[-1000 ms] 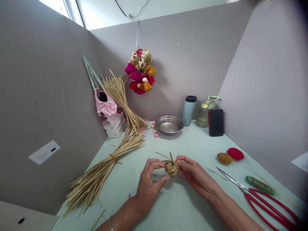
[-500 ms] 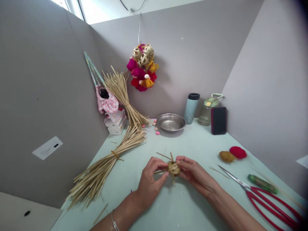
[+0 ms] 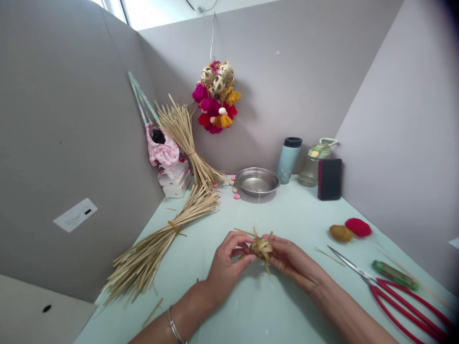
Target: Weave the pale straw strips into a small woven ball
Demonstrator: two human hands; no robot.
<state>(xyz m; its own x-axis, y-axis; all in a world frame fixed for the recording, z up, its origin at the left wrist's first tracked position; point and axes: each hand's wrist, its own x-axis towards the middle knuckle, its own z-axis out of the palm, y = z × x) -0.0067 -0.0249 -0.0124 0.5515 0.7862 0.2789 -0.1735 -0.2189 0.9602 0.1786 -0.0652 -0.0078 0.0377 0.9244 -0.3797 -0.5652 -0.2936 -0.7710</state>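
Between my two hands, just above the table, is a small woven straw ball [image 3: 261, 248] with loose strip ends poking out at its top and bottom. My left hand [image 3: 229, 263] pinches its left side with thumb and fingers. On the right side my right hand [image 3: 289, 258] grips it with its fingers, partly hidden behind the ball. A bundle of flat straw strips [image 3: 161, 246], tied in the middle, lies left of my left hand. To the right of my right hand rest red-handled scissors [image 3: 376, 282], their blades pointing toward the back.
A second straw bundle [image 3: 191, 148] leans at the back left beside white boxes [image 3: 177, 184]. Farther back stand a metal bowl [image 3: 258, 182], a blue tumbler [image 3: 289, 160] and a dark phone [image 3: 329, 179]. Red yarn [image 3: 358, 227] lies at the right; a tassel cluster [image 3: 217, 98] hangs overhead.
The woven ball has been turned in my fingers, so another face and other strip ends show. Both hands keep their grip. The whole view has shifted slightly.
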